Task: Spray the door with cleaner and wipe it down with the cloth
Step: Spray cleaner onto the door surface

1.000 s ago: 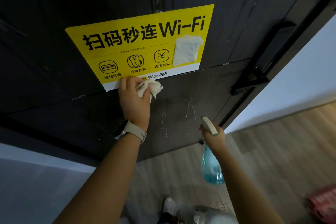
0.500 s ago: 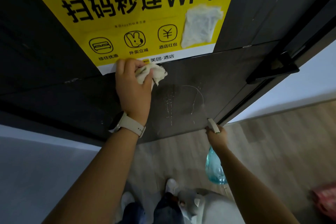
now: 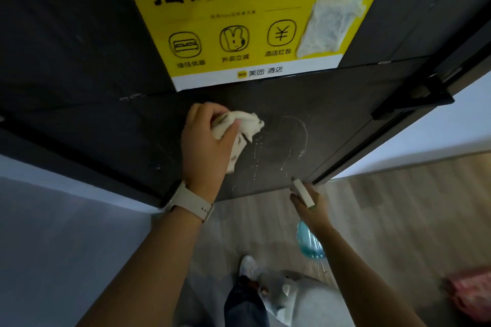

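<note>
— What does the door (image 3: 79,42) look like?
— Dark, with white runs of cleaner (image 3: 297,141) streaked down its lower panel.
— And the cloth (image 3: 239,127)?
— White and crumpled, pressed against that panel just left of the streaks.
— The spray bottle (image 3: 308,233)?
— Clear with blue liquid and a white head, upright, low by the door's bottom edge, nozzle towards the panel.

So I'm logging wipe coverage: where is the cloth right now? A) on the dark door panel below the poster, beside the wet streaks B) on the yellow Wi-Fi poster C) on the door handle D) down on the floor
A: the left hand presses the cloth on the door below the poster, just left of the spray streaks.
</note>
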